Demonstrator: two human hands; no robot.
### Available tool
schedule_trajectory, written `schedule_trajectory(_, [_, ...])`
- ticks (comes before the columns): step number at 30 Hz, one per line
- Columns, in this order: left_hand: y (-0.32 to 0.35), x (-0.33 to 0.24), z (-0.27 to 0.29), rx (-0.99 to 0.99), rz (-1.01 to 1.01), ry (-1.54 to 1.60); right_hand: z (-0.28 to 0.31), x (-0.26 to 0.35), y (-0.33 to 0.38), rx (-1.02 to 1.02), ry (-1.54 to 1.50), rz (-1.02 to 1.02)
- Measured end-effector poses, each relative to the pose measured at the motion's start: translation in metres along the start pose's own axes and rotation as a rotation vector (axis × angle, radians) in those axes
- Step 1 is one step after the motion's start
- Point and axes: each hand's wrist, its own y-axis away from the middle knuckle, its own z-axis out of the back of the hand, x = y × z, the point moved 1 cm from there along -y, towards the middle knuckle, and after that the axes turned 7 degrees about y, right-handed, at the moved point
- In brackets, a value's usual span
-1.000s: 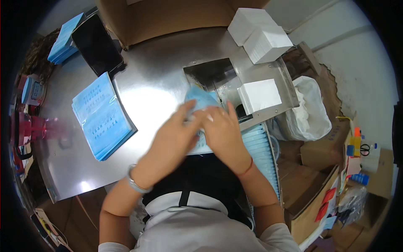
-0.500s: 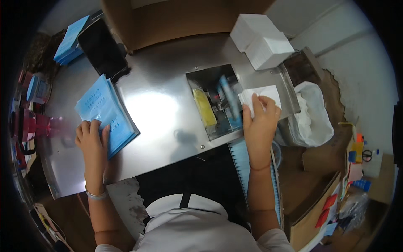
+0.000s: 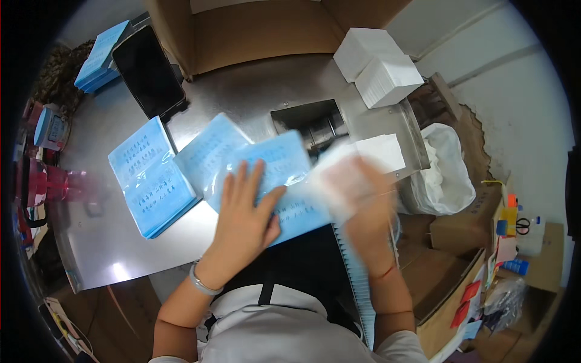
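My left hand [image 3: 245,209] lies with fingers spread on a printed blue plastic packet [image 3: 275,154], which reaches over the table's front edge. Another blue packet [image 3: 209,145] lies partly under it on the left. My right hand [image 3: 369,199] is smeared by motion beside the packet's right end, with a blurred white paper napkin [image 3: 324,178] at its fingers. Just behind that hand, more white napkins [image 3: 384,151] rest on the metal table. Left of my left hand is a stack of blue packets [image 3: 151,181].
A rectangular opening [image 3: 311,118] is cut in the metal table [image 3: 236,91]. White napkin stacks [image 3: 387,75] stand back right, beside a white-lined bin [image 3: 448,172]. A black phone [image 3: 148,72], more blue packets [image 3: 100,57] and a pink bottle [image 3: 45,181] are left. An open cardboard box [image 3: 266,30] stands behind.
My left hand has moved right from the stack, and blue packets now lie across the table middle, partly covering the opening. My right hand has shifted slightly left and nearer with white napkin.
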Motion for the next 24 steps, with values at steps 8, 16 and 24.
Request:
schedule_trajectory(8, [0.003,0.005,0.002,-0.198,0.075,0.001,-0.074,0.033,-0.019,0.125,0.051,0.153])
schedule_trajectory(16, [0.01,0.01,0.005,-0.015,0.111,-0.22,-0.03,0.033,0.003,0.033,-0.385,0.137])
schedule_trajectory(24, [0.007,0.0,0.002,-0.185,0.096,-0.032,-0.08,0.041,-0.026,0.174,-0.004,0.22])
